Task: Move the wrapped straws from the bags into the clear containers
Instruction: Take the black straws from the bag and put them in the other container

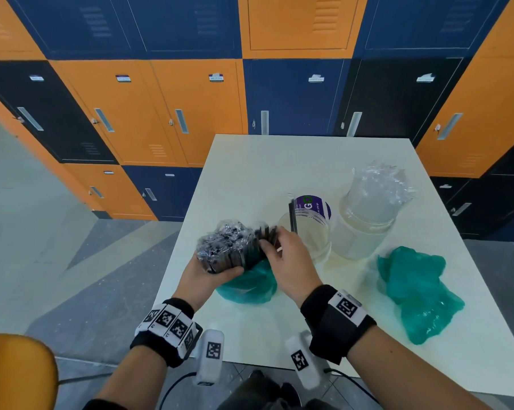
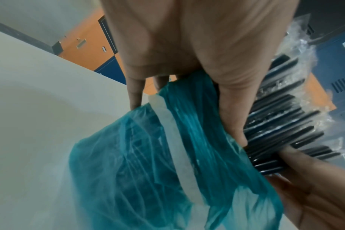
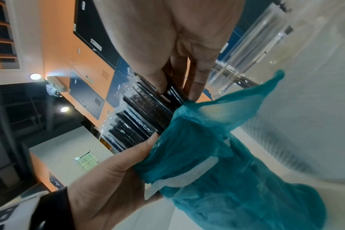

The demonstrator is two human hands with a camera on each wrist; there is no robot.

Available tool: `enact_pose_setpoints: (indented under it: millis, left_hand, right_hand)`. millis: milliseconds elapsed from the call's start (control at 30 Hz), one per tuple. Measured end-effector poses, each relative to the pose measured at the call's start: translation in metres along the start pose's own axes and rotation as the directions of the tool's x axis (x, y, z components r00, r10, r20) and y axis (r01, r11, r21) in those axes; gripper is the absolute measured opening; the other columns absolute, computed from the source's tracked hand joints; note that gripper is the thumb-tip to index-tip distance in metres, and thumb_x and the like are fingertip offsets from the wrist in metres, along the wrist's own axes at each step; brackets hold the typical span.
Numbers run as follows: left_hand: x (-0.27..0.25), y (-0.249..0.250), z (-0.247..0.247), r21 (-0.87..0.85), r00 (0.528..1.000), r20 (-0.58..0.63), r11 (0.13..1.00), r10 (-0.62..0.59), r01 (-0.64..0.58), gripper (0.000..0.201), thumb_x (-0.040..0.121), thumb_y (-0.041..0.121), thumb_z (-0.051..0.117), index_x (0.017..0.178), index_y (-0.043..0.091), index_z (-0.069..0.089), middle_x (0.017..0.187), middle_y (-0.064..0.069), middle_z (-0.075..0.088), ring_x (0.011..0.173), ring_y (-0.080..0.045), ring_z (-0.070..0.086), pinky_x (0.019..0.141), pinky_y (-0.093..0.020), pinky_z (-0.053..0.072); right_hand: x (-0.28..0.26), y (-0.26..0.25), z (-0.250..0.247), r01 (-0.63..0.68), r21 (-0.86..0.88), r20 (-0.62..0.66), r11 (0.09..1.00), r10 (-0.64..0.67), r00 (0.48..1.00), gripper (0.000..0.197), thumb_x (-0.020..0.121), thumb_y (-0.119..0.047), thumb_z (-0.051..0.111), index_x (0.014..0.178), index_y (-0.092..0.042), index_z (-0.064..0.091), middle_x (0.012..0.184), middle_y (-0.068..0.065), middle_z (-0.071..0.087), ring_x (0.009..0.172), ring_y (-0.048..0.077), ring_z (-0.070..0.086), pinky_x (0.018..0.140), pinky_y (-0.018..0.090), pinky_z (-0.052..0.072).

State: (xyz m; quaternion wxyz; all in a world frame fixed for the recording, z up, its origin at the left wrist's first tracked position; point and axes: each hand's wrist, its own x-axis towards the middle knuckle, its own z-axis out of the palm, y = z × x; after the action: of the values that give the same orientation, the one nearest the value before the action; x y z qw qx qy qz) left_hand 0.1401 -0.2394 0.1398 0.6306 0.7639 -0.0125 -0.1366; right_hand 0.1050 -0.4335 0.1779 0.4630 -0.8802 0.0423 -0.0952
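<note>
A bundle of black wrapped straws (image 1: 230,247) sticks out of a teal plastic bag (image 1: 250,284) above the table's near left part. My left hand (image 1: 211,272) grips the bundle and the bag's mouth from below, thumb across the front. My right hand (image 1: 279,247) pinches a few straws (image 3: 173,93) at the bundle's right side. Right of my hands stands a clear container (image 1: 312,232) with a single black straw (image 1: 292,216) upright in it. A second clear container (image 1: 365,229) further right holds clear-wrapped straws (image 1: 380,184).
Another teal bag (image 1: 418,294) lies crumpled on the white table (image 1: 279,167) at the right. A purple lid (image 1: 315,204) lies behind the nearer container. Orange and blue lockers (image 1: 190,108) stand beyond the table. An orange seat (image 1: 16,371) is at lower left.
</note>
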Motion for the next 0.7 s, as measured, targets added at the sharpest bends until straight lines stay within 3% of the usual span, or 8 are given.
enact_pose_setpoints:
  millis: [133,267,333,433,500,633,700]
  left_hand:
    - [0.011,0.005,0.002,0.049,1.0,-0.018,0.999,0.022,-0.021,0.085,0.048,0.045,0.092,0.123,0.021,0.06,0.112,0.007,0.072,0.104,-0.008,0.067,0.093,-0.033,0.053]
    - [0.02,0.007,0.005,0.084,0.999,-0.016,0.996,0.029,-0.027,0.078,0.056,0.034,0.094,0.124,0.023,0.059,0.111,0.01,0.071,0.1,-0.002,0.067,0.083,-0.016,0.052]
    - [0.027,0.007,0.004,0.101,0.999,-0.007,0.994,0.038,-0.037,0.078,0.056,0.035,0.094,0.125,0.024,0.058,0.112,0.01,0.071,0.101,-0.002,0.066,0.083,-0.017,0.052]
    - [0.036,0.007,0.004,0.126,0.998,0.008,0.99,0.06,-0.061,0.085,0.051,0.047,0.092,0.126,0.027,0.058,0.114,0.01,0.07,0.104,-0.005,0.066,0.088,-0.027,0.053]
    - [0.038,0.007,0.005,0.13,0.997,-0.005,0.989,0.071,-0.069,0.083,0.052,0.044,0.093,0.125,0.026,0.058,0.113,0.01,0.07,0.103,-0.006,0.066,0.086,-0.025,0.052]
    - [0.044,0.008,0.006,0.131,0.998,0.001,0.989,0.065,-0.065,0.084,0.049,0.045,0.093,0.124,0.027,0.058,0.111,0.01,0.071,0.101,-0.006,0.067,0.081,-0.022,0.052]
    - [0.047,0.01,0.009,0.129,0.998,0.012,0.99,0.061,-0.062,0.078,0.056,0.034,0.094,0.124,0.025,0.058,0.111,0.009,0.071,0.102,-0.007,0.066,0.08,-0.02,0.05]
  right_hand:
    - [0.004,-0.017,-0.007,0.046,-0.013,-0.063,0.999,-0.046,0.997,0.016,0.1,-0.024,0.047,0.103,-0.009,0.049,0.093,0.004,0.048,0.09,0.018,0.044,0.083,0.029,0.037]
    - [0.013,-0.024,-0.011,0.108,-0.032,-0.113,0.994,-0.111,0.987,0.018,0.1,-0.019,0.046,0.114,-0.008,0.052,0.104,0.003,0.053,0.1,0.018,0.045,0.088,0.022,0.033]
    - [0.02,-0.024,-0.015,0.129,-0.014,-0.126,0.992,-0.13,0.984,0.018,0.099,-0.018,0.047,0.113,-0.011,0.056,0.105,-0.003,0.055,0.105,0.019,0.046,0.089,0.018,0.031]
    - [0.03,-0.027,-0.024,0.138,-0.022,-0.141,0.99,-0.139,0.98,0.017,0.1,-0.028,0.044,0.1,-0.015,0.055,0.093,-0.001,0.06,0.099,0.025,0.051,0.086,0.03,0.04]
    - [0.033,-0.035,-0.034,0.128,0.018,-0.137,0.992,-0.124,0.983,0.02,0.101,-0.031,0.039,0.096,-0.017,0.052,0.087,-0.003,0.062,0.095,0.022,0.054,0.084,0.035,0.043]
    - [0.039,-0.056,-0.057,0.123,0.113,-0.155,0.986,-0.105,0.982,0.018,0.102,-0.031,0.037,0.102,-0.017,0.048,0.086,-0.004,0.065,0.082,0.006,0.059,0.08,0.03,0.045]
    - [0.044,-0.065,-0.067,0.135,0.143,-0.188,0.981,-0.107,0.976,0.018,0.103,-0.032,0.036,0.104,-0.018,0.047,0.083,-0.005,0.065,0.071,0.001,0.056,0.074,0.029,0.045]
